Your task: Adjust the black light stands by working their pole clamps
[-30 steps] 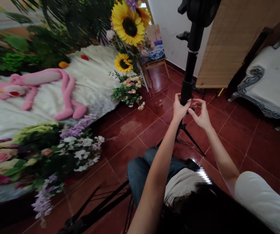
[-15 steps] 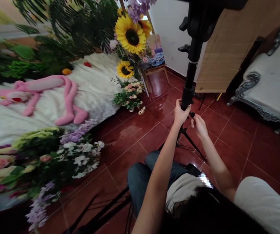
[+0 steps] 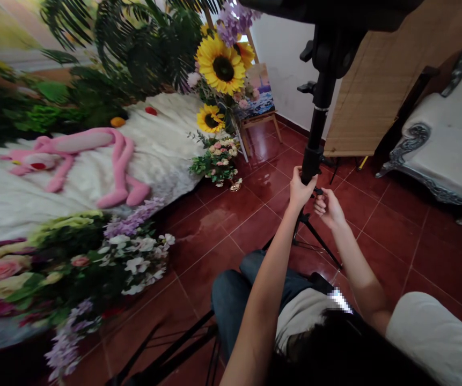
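One tubular black stand [image 3: 316, 130] has the left hand [image 3: 301, 190] clasped round it, right hand [image 3: 329, 209] pinching its knob [image 3: 318, 191].

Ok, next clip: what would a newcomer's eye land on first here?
Probably the long-limbed pink plush toy, sprawled on the white fabric at the left. Next, the large yellow sunflower near the top centre, above a smaller one. Then the black stand right of centre, with the left hand around its pole and the right hand beside a small knob.
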`<move>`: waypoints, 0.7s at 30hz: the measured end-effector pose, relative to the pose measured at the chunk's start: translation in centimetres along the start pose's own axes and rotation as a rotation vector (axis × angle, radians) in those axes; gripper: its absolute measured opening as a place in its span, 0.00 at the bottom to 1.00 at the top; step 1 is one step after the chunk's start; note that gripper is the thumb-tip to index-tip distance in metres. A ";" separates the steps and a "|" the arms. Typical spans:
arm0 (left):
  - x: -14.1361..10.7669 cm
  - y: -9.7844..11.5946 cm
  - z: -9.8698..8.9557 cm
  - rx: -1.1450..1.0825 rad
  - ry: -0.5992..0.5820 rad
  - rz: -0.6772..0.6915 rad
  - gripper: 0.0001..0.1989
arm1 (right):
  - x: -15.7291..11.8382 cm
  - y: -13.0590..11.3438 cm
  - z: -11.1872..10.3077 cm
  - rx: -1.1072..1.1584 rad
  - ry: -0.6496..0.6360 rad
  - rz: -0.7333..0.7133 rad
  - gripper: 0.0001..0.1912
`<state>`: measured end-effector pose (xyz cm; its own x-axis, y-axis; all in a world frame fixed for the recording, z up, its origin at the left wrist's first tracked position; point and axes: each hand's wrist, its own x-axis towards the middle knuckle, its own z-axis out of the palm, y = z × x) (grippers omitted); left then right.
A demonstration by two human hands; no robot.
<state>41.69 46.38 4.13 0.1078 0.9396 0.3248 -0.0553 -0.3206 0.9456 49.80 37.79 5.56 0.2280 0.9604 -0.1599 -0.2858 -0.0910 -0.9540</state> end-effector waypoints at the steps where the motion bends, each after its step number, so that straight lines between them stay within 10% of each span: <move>1: 0.0 -0.1 0.0 -0.003 -0.002 0.002 0.15 | 0.1 0.0 0.1 0.101 -0.065 0.035 0.23; 5: 0.1 -0.2 0.0 -0.003 -0.004 -0.002 0.16 | 0.0 0.5 -0.2 0.137 -0.121 0.017 0.22; 11: 0.0 -0.1 -0.1 0.014 -0.004 -0.012 0.15 | -1.0 1.7 -1.9 -0.603 0.236 -0.344 0.22; 21: -0.1 0.2 -0.2 0.019 -0.007 -0.017 0.16 | -0.1 0.8 -2.8 -1.150 0.189 -0.640 0.19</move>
<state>41.49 46.23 4.23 0.1160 0.9441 0.3086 -0.0346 -0.3067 0.9512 52.21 36.90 4.13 0.1783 0.8742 0.4516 0.8429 0.1011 -0.5285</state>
